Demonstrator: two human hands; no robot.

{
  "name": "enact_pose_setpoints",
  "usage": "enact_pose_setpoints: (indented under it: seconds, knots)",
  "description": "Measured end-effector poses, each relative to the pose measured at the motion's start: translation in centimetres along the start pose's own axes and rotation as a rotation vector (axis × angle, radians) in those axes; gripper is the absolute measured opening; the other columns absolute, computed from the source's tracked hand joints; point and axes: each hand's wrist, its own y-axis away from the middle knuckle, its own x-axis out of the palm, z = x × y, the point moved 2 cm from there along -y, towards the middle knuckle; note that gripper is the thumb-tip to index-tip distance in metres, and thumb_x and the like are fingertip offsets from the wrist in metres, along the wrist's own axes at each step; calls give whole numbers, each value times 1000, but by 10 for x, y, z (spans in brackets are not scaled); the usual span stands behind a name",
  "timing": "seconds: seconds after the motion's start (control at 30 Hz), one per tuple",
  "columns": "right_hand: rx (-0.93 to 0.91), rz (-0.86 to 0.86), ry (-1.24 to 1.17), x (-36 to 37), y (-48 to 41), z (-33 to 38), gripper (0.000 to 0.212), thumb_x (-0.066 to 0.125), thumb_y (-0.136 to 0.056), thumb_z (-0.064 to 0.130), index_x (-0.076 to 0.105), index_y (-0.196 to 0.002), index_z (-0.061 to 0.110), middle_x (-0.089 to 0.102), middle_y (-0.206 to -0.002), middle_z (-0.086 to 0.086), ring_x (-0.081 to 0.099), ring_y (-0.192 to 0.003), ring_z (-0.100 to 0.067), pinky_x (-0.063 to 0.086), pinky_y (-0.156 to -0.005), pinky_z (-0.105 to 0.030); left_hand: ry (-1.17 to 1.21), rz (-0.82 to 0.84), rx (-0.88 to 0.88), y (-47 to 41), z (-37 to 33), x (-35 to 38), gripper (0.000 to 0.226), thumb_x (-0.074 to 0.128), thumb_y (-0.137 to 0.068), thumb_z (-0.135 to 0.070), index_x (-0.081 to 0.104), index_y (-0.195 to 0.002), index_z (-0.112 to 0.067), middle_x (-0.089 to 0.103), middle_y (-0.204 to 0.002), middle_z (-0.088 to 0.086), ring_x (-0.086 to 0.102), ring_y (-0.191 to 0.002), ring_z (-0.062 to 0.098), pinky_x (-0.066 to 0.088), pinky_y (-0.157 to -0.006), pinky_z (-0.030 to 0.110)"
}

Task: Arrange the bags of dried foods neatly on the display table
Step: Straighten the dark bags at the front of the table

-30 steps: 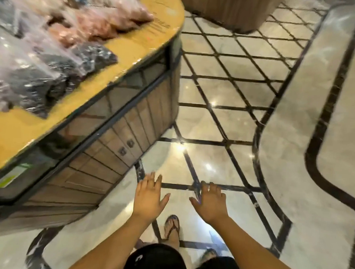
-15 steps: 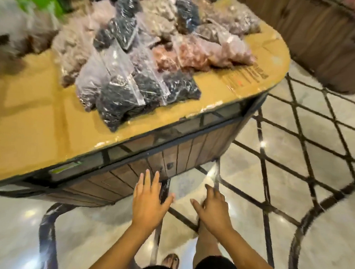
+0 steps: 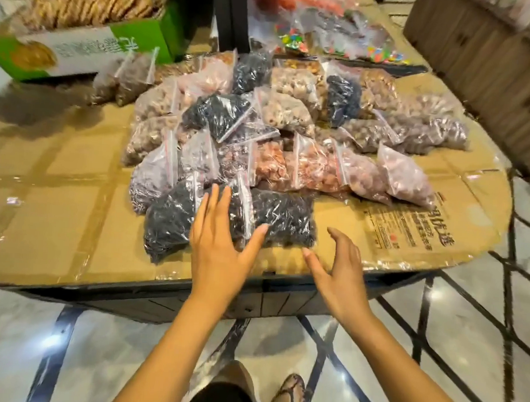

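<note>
A heap of clear zip bags of dried foods [image 3: 278, 134] lies in a loose pile on the cardboard-covered display table [image 3: 59, 222]. Nearest me are two dark bags, one [image 3: 284, 220] by the table's front edge and one [image 3: 165, 224] to its left. Pink bags [image 3: 313, 169] lie behind them. My left hand [image 3: 222, 244] is spread flat with fingers apart, over the gap between the two dark bags. My right hand [image 3: 339, 271] is open, fingers curved, over bare cardboard just right of the front dark bag and holding nothing.
A green carton [image 3: 79, 50] of biscuits stands at the table's back left. Bags of coloured sweets [image 3: 340, 43] lie at the back. A wooden counter [image 3: 482, 73] stands to the right. Marble floor [image 3: 480, 316] runs along the front and right of the table.
My view has swung from the floor up onto the table. Both open hands have risen from in front of the table's side to over the front dark bags.
</note>
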Motion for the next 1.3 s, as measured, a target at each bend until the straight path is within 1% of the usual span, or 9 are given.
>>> enact_pose_setpoints:
  seconds: [0.27, 0.43, 0.63, 0.8, 1.0, 1.1, 1.17, 1.23, 1.3]
  knots:
    - [-10, 78, -72, 26, -68, 46, 65, 53, -87, 55, 27, -142, 31, 32, -146, 8, 26, -137, -12, 28, -113, -37, 10, -6, -131, -86, 30, -29, 89, 53, -81, -66, 13, -151, -30, 23, -158, -2, 17, -145, 20, 20, -117, 44]
    - [-79, 2, -103, 30, -142, 96, 56, 58, -88, 43, 34, -136, 27, 39, -135, 4, 33, -117, -5, 29, -97, -29, 48, 18, -201, -168, 56, -42, 99, 52, -74, -72, 12, -152, -27, 26, -157, 6, 22, -144, 26, 24, -116, 47]
    - [-85, -33, -76, 46, -239, 138, 64, 56, -86, 49, 31, -138, 23, 37, -147, -4, 38, -132, -21, 31, -104, -35, 21, 211, -126, -260, 80, -25, 101, 58, -73, -74, 12, -152, -29, 25, -157, 2, 25, -143, 23, 25, -115, 45]
    - [-54, -79, -17, 55, -323, 163, 76, 55, -79, 63, 33, -138, 20, 46, -140, -8, 43, -127, -27, 39, -104, -46, -123, 389, -57, -316, 91, 0, 102, 59, -64, -82, 31, -145, -25, 36, -148, 3, 36, -135, 25, 34, -107, 40]
    - [123, 49, 95, 86, -396, 180, 97, 54, -72, 76, 32, -140, 10, 48, -140, -12, 48, -124, -33, 42, -97, -44, -82, 613, -212, -342, 112, 18, 125, 56, -39, -96, 16, -144, -42, 35, -151, 5, 42, -133, 29, 41, -105, 48]
    - [190, -38, 120, 101, -418, 183, 78, 58, -67, 76, 53, -110, 11, 65, -100, -8, 61, -89, -26, 50, -68, -34, -49, 660, -202, -351, 114, 15, 126, 57, -40, -94, 18, -145, -38, 40, -149, -2, 47, -128, 24, 42, -104, 42]
    - [195, -106, 137, 104, -425, 181, 56, 62, -68, 72, 43, -73, 19, 53, -67, 1, 49, -58, -15, 33, -46, -28, -25, 707, -220, -359, 115, 14, 127, 60, -41, -91, 19, -147, -35, 40, -150, -7, 47, -129, 21, 40, -105, 38]
    - [197, -118, 159, 103, -426, 180, 57, 62, -71, 70, 34, -65, 21, 43, -60, 3, 40, -52, -13, 26, -45, -29, 11, 760, -229, -366, 116, 14, 124, 65, -47, -84, 20, -148, -30, 41, -149, -8, 47, -129, 19, 38, -103, 32]
    - [181, -113, 173, 103, -426, 176, 55, 59, -74, 69, 43, -74, 17, 43, -61, 2, 40, -53, -16, 28, -47, -30, 67, 782, -229, -367, 117, 15, 121, 68, -49, -82, 22, -147, -27, 42, -148, -8, 48, -127, 17, 38, -101, 29]
